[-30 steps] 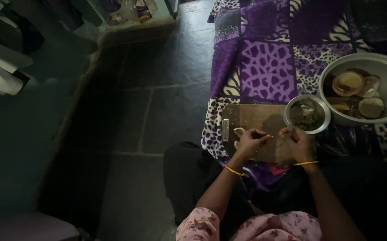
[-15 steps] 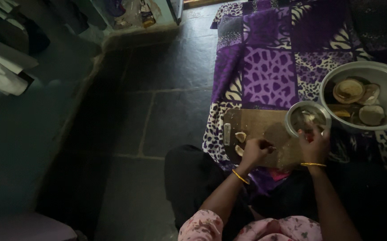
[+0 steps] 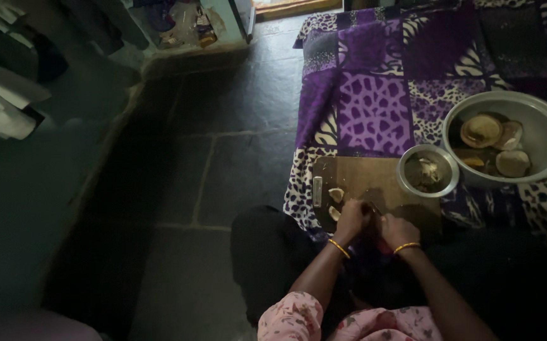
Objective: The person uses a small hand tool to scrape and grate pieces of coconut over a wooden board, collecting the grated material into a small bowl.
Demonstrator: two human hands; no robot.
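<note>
The wooden cutting board (image 3: 374, 183) sits at the near edge of the purple patterned cloth (image 3: 374, 113), long axis running left to right. Both hands are bunched together at its near edge, left hand (image 3: 352, 221) and right hand (image 3: 398, 230) curled around something dark between them; too dim to tell what. Two pale slices (image 3: 335, 202) lie just left of the left hand. A small steel bowl (image 3: 428, 172) stands at the board's far right corner, and the big steel basin (image 3: 507, 139) is beyond that.
</note>
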